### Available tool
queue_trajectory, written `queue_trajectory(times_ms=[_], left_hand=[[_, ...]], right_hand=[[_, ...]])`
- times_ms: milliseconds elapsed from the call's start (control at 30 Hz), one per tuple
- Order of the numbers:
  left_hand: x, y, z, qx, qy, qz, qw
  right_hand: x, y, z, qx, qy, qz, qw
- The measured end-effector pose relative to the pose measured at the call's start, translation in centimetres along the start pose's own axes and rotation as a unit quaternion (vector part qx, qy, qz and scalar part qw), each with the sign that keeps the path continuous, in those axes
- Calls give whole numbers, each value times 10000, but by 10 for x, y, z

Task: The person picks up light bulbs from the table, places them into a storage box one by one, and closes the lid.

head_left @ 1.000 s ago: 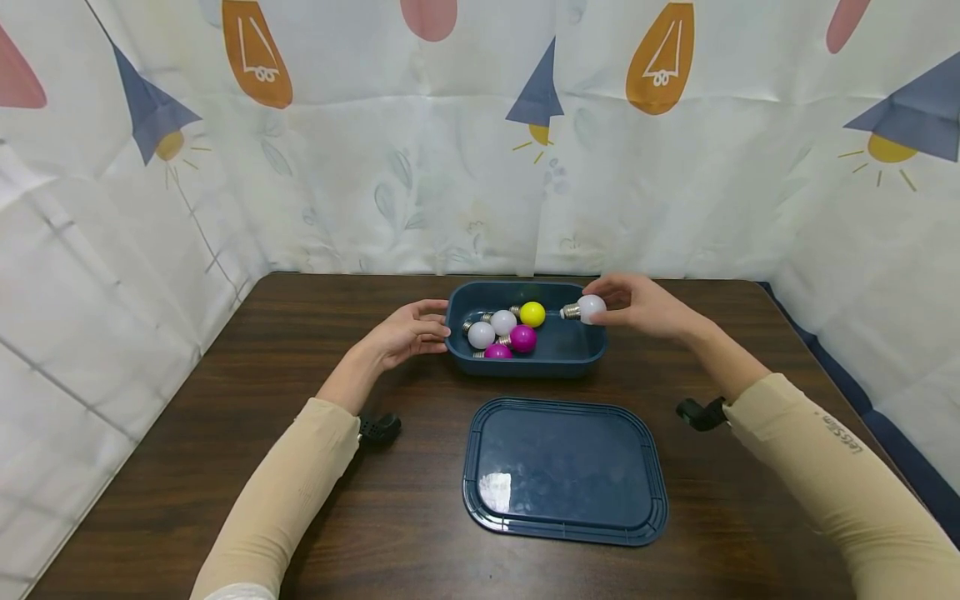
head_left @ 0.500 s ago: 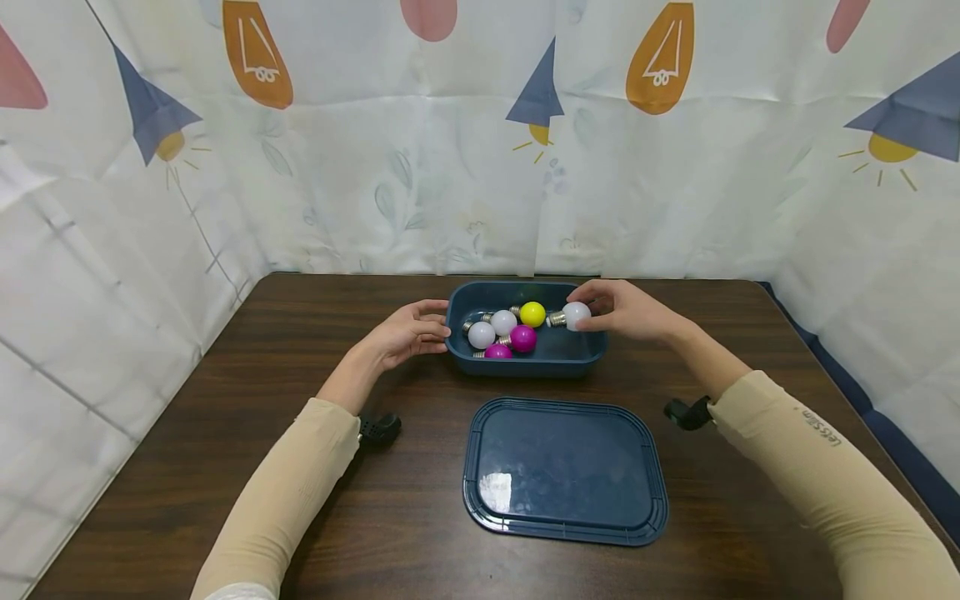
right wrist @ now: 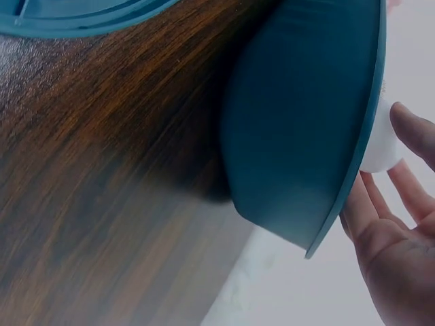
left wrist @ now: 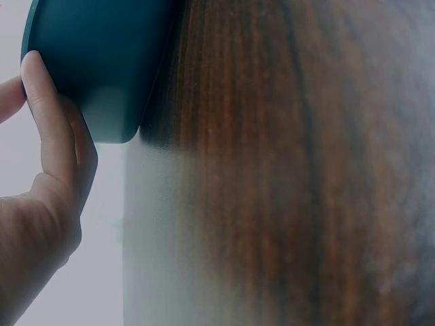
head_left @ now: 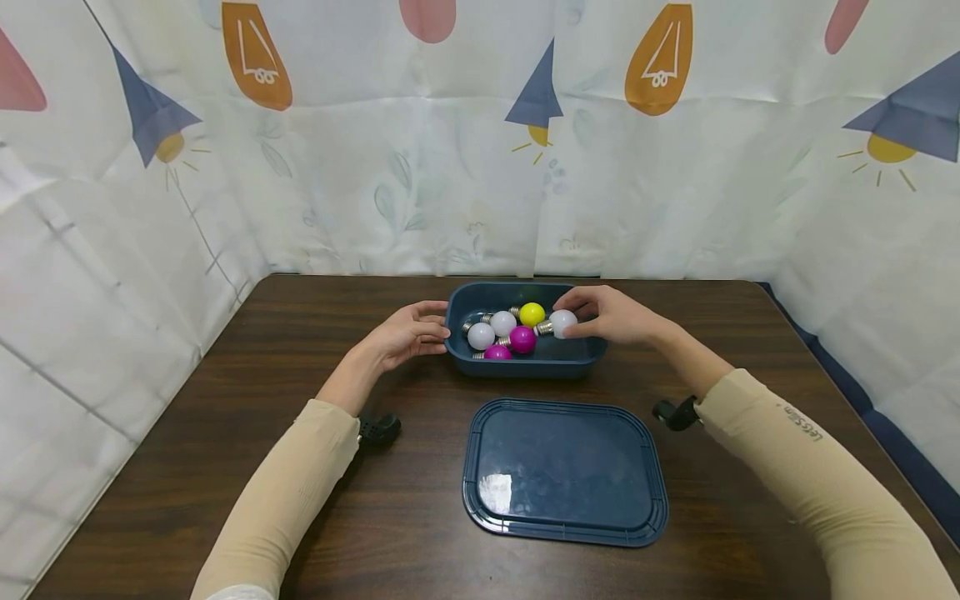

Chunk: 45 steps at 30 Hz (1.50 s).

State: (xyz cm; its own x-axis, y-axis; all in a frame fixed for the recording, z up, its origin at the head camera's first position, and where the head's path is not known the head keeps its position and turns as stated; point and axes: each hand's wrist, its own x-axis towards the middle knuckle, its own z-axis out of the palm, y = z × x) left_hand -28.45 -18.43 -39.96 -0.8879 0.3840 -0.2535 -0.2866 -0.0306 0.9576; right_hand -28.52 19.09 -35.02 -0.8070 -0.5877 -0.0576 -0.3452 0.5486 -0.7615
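In the head view, a dark blue box (head_left: 540,368) holds several light bulbs: two white ones (head_left: 482,336), a yellow one (head_left: 532,314) and two magenta ones (head_left: 522,339). My right hand (head_left: 618,315) pinches another white light bulb (head_left: 563,323) by its globe, over the box's right half. That bulb's metal base points left, close to the upper magenta bulb. In the right wrist view the globe (right wrist: 382,146) shows partly behind the box wall (right wrist: 299,115). My left hand (head_left: 405,335) touches the box's left end, fingers fairly straight, fingertips (left wrist: 32,64) at the rim in the left wrist view.
A dark blue lid (head_left: 566,471) lies flat on the brown wooden table (head_left: 360,517), nearer to me than the box. Behind the table's far edge hangs a white patterned curtain (head_left: 465,167), which continues down both sides.
My right hand has carried the white light bulb leftward and a little nearer to me, deeper over the box. The left hand, the box and the lid stay where they were.
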Motion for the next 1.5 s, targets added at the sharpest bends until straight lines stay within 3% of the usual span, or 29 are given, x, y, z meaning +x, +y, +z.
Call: queue_trajectory(times_ms=[267,800,1033,1500], left_hand=[[0,0,0,-28,5,6,10000],[-1,0,0,35,-43,25,10000],[0,-1,0,10,-58,46,10000],[0,-1,0,55,-18,65,10000]], right_hand=[[4,-3,5,-82,-167,-134,9997],[12,-3,15,-148,-509,109,9985],[16,-1,18,-221,-692,19,9974],[20,-2,25,-401,-727,69,9965]])
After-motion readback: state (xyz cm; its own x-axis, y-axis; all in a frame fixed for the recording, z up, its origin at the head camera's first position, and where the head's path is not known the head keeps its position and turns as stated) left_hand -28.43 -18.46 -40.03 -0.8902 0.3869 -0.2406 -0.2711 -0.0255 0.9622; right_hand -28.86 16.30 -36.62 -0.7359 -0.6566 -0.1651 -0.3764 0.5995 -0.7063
